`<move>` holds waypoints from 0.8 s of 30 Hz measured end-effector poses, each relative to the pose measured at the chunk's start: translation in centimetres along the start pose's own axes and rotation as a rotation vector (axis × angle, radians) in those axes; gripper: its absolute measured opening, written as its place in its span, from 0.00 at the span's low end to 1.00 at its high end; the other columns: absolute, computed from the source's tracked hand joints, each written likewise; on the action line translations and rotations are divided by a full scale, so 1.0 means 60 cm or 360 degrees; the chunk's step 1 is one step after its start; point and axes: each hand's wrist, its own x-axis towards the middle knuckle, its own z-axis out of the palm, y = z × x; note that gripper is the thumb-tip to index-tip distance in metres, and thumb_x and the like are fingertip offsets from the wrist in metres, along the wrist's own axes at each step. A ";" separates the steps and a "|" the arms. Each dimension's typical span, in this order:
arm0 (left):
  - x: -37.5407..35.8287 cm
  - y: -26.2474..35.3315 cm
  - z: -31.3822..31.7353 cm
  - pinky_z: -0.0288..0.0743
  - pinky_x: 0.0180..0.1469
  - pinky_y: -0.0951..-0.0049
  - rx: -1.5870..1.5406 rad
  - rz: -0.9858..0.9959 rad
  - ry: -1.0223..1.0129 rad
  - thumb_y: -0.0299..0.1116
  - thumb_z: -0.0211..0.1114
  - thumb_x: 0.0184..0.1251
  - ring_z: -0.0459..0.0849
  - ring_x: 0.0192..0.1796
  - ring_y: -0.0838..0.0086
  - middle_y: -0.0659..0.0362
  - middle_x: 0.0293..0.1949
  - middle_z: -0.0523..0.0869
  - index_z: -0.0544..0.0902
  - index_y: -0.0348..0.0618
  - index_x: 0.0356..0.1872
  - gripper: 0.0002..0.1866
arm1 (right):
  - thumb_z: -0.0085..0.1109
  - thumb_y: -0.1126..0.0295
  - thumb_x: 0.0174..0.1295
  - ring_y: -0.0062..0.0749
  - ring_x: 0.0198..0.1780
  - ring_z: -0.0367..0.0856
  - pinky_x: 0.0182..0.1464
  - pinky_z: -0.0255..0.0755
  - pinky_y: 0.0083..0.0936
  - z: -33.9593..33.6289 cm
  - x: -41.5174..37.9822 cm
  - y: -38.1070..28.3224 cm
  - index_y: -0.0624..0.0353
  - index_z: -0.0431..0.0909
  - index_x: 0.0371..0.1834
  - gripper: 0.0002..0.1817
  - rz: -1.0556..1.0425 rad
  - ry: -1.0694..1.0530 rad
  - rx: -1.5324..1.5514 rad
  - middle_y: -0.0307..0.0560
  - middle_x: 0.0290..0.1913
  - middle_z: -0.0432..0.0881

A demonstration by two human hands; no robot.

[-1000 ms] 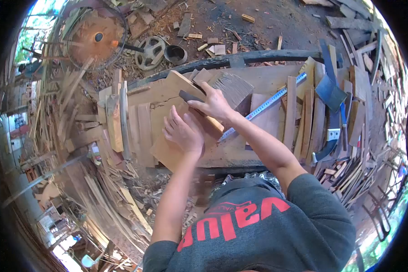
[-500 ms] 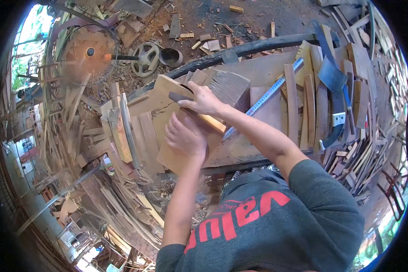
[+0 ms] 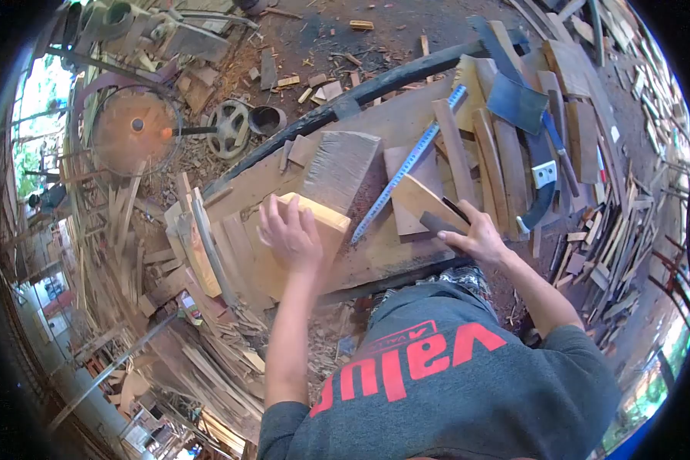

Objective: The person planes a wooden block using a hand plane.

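Note:
My left hand (image 3: 293, 239) grips a wooden block (image 3: 328, 239) with a bright yellow upper edge, its fingers bent over the left end. Over to the right, my right hand (image 3: 479, 236) is closed on a dark flat piece (image 3: 437, 223), and a thin black stick shows by its fingers. A pale wedge-shaped board (image 3: 416, 201) lies against the dark piece; whether the hand also holds it, I cannot tell. Between the hands a blue-and-white measuring tape (image 3: 406, 167) stretches diagonally. Behind the yellow-edged block stands a large rough grey-brown block (image 3: 341, 165).
Wood strips (image 3: 456, 153) and a saw with a dark blade (image 3: 517, 103) lie on the bench's right side. A spoked wheel (image 3: 228, 130) and a round disc (image 3: 136, 129) are at the upper left. Scrap wood is piled on both sides.
My right hand has moved right and down, away from my left hand, with the dark piece. The yellow-edged block is now under my left hand, and the view has shifted.

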 end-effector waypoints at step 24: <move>-0.047 0.062 -0.045 0.52 0.71 0.50 -0.0276 0.0575 -0.0249 0.46 0.62 0.73 0.75 0.65 0.61 0.58 0.53 0.83 0.85 0.51 0.48 0.14 | 0.75 0.53 0.58 0.49 0.43 0.90 0.46 0.82 0.41 0.040 0.015 0.031 0.67 0.75 0.52 0.31 0.0009 0.0231 0.0182 0.63 0.41 0.87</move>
